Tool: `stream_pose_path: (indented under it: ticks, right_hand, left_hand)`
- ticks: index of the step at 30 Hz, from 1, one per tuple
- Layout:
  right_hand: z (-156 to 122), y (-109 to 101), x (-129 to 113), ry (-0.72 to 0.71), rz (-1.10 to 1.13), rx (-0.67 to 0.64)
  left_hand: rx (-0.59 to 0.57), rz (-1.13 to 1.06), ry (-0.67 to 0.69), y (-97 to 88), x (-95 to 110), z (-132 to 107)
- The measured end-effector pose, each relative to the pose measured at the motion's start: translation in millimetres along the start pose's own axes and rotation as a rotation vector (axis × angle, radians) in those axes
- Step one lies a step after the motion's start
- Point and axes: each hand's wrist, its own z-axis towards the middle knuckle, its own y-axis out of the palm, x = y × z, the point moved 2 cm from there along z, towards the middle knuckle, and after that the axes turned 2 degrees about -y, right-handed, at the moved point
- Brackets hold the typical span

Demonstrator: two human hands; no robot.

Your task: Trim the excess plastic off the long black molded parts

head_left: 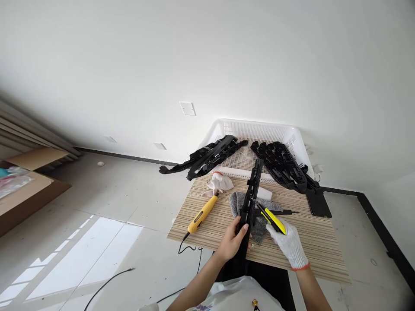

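My bare left hand (234, 239) is closed around the lower part of a long black plastic part (254, 183), which stands tilted up over the table's front edge. In a white knit glove, my right hand (289, 242) grips a yellow and black utility knife (275, 220). The knife's blade points up and left, close to the right edge of the black part; whether it touches I cannot tell. Behind the part lies a grey cloth (259, 231), with a thin dark pointed tool (285, 212) resting across it.
A white plastic basket (259, 125) against the wall holds several black parts (282, 166) on its right and more black parts (212, 157) on its left. On the wood-striped table (311, 246) lie a yellow corded tool (202, 214), a white glove (220, 182) and a black phone (319, 204).
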Motion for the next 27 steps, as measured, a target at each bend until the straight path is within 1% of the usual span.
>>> stream_pose_path:
  ticks: [4,11,16,20,24,27]
  right_hand:
    - [0,-1,-3,0.035,0.009,0.006]
    - [1,-3,-12,0.034,-0.016,0.027]
    - [1,-4,-13,0.011,-0.060,0.056]
    - [-1,-3,-11,0.008,-0.057,0.013]
    - [0,-4,-11,0.006,-0.094,0.008]
    - [1,-4,-14,-0.015,-0.120,0.005]
  left_hand:
    - [0.014,-0.005,0.030,2.3,2,2]
    - [0.013,0.037,0.079,2.6,4,4]
    - [-0.043,0.100,0.107,0.8,4,0]
    - [-0.069,0.124,0.104,1.5,5,-2]
    - [-0.045,0.109,0.076,3.2,6,-2]
    - [-0.009,0.073,0.096,4.4,7,-2]
